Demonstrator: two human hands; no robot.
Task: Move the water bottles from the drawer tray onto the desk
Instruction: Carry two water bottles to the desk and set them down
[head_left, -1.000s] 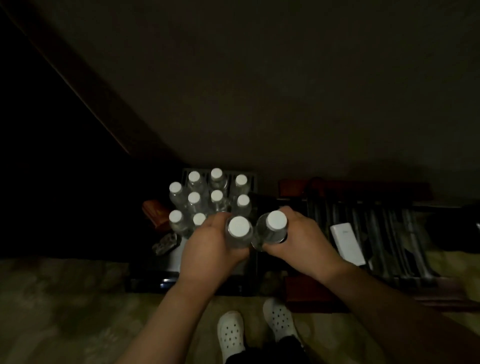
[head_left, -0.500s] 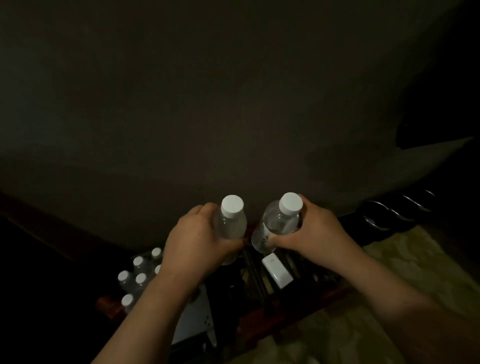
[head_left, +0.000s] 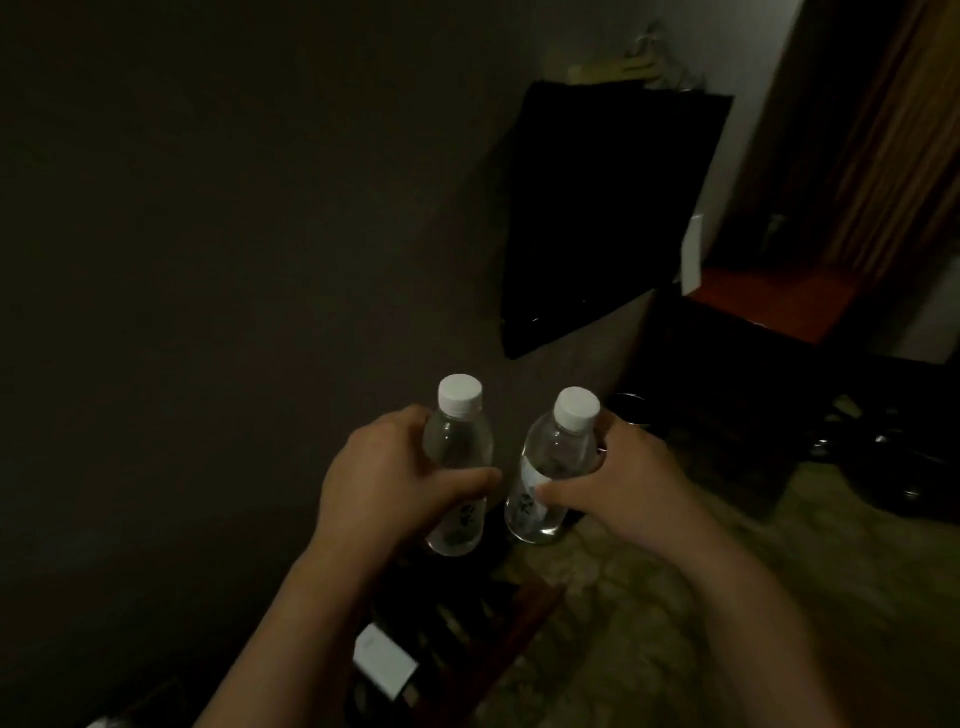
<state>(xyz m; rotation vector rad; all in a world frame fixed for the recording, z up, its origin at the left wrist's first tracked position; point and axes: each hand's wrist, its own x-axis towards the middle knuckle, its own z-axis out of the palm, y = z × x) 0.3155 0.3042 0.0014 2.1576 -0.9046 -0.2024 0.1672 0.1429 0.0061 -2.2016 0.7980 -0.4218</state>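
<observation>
Fingers and thumb of left hand (head_left: 387, 480) curled round the middle of left water bottle (head_left: 457, 467), thumb lying across its front just above the printed label. Right hand (head_left: 618, 486) wrapped the same way round right water bottle (head_left: 553, 467), thumb tip pressed on the white label, fingers hidden behind the far side. Both bottles clear, white-capped, caps above the hands and bases below them; left one near upright, right one tilted with its cap leaning to the right. Held side by side in the air, close but not touching, a narrow gap between. Neither resting on any surface.

Below the bottles, toward the bottom edge of the view, a dark reddish wooden drawer (head_left: 498, 623) with slatted contents too dim to make out, and a small white box (head_left: 384, 665) lying in it near its left side. Patterned carpet (head_left: 649, 597) to the right of the drawer, under the right forearm. Plain dark wall (head_left: 234, 208) filling the left and upper part. Black flat screen (head_left: 608, 208) on the wall above and right of the bottles, tilted in the view. Reddish desk top (head_left: 769, 296) past the screen's lower right corner, well apart from both hands. Dark objects at the far right, too blurred to identify.
</observation>
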